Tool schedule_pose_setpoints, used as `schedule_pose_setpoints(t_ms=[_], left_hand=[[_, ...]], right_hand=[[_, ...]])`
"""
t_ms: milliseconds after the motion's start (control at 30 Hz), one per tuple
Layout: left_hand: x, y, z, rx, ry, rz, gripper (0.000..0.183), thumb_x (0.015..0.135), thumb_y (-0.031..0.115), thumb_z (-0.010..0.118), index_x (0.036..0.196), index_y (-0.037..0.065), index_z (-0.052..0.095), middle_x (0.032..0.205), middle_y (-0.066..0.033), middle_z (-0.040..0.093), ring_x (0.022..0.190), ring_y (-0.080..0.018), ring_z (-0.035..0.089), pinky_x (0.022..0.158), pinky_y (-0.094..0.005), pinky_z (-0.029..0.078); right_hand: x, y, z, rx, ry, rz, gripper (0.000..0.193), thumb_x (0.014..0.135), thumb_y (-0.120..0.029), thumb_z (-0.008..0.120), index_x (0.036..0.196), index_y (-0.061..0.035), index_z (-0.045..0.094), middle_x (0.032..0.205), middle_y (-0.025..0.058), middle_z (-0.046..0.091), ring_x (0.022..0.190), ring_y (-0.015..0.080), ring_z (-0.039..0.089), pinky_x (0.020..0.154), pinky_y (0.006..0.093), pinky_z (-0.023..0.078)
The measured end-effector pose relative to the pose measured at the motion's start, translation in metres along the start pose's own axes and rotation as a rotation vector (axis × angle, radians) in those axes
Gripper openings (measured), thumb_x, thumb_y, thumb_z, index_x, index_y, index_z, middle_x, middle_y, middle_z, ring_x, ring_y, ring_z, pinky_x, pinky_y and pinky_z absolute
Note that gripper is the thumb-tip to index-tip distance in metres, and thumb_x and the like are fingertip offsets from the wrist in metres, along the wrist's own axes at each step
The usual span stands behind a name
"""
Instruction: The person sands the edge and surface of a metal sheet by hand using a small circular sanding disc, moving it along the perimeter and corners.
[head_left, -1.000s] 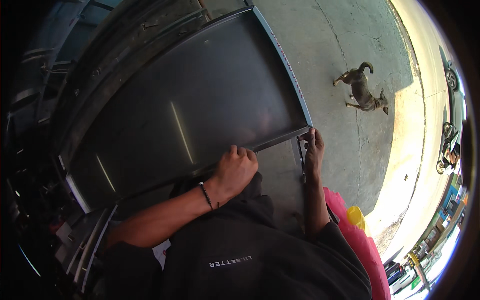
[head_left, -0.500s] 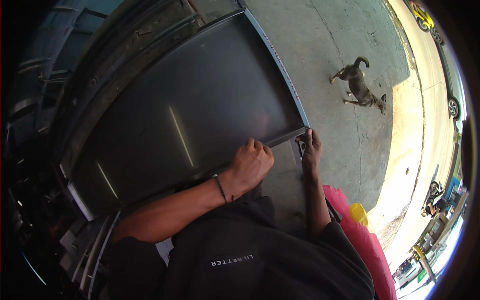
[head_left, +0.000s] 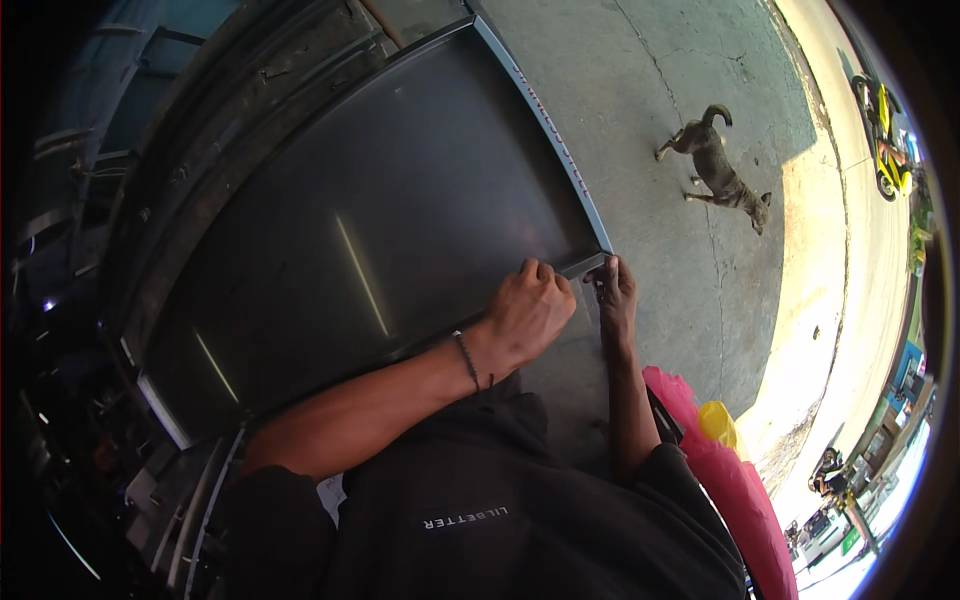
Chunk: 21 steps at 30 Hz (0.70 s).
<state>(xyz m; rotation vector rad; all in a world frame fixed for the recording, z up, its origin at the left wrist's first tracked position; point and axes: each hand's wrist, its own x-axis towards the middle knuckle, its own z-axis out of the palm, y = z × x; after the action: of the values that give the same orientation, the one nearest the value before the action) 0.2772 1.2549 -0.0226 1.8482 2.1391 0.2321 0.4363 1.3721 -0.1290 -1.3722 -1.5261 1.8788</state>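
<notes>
A large dark sheet-metal panel (head_left: 330, 230) with raised, folded edges spreads in front of me. A pale strip with lettering (head_left: 545, 125) covers its right-hand edge. At the near edge, close to the right corner, my left hand (head_left: 530, 312) is closed with its fingers curled over the rim. Whatever lies under those fingers is hidden. My right hand (head_left: 615, 295) pinches the panel's near right corner, thumb on top. Between the two hands, a see-through flap (head_left: 588, 305) seems to hang below the rim.
A dark dog (head_left: 715, 165) stands on the concrete floor (head_left: 650, 320) to the right. Pink material (head_left: 715, 480) with a yellow piece (head_left: 717, 424) lies beside my right arm. Metal bars (head_left: 195, 505) are at lower left. A yellow motorcycle (head_left: 885, 145) is on the sunlit road.
My left hand has moved right along the near rim, closer to my right hand. The right hand stays at the corner. A yellow motorcycle has come further into view on the road.
</notes>
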Motion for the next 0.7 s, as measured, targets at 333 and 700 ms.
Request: schedule_pose_setpoints(t_ms=[333, 700], left_hand=[[-0.035, -0.016, -0.004, -0.013, -0.043, 0.022, 0.014, 0.073, 0.005, 0.067, 0.082, -0.005, 0.067, 0.077, -0.0141, 0.065, 0.079, -0.0224, 0.065, 0.062, -0.0294, 0.06], [0.039, 0.018, -0.002, -0.021, 0.156, 0.06, 0.017, 0.074, 0.004, 0.068, 0.088, -0.006, 0.067, 0.083, -0.0147, 0.066, 0.083, -0.0232, 0.066, 0.065, -0.0288, 0.06]], right_hand=[[-0.002, -0.009, 0.0, -0.032, 0.002, -0.003, 0.038, 0.106, -0.034, 0.054, 0.114, 0.0015, 0.064, 0.082, 0.003, 0.062, 0.082, 0.0115, 0.058, 0.08, 0.0283, 0.046], [0.002, 0.0, -0.002, -0.049, 0.027, 0.046, 0.037, 0.104, -0.037, 0.057, 0.106, -0.001, 0.067, 0.084, 0.0025, 0.063, 0.083, 0.01, 0.056, 0.084, 0.0284, 0.044]])
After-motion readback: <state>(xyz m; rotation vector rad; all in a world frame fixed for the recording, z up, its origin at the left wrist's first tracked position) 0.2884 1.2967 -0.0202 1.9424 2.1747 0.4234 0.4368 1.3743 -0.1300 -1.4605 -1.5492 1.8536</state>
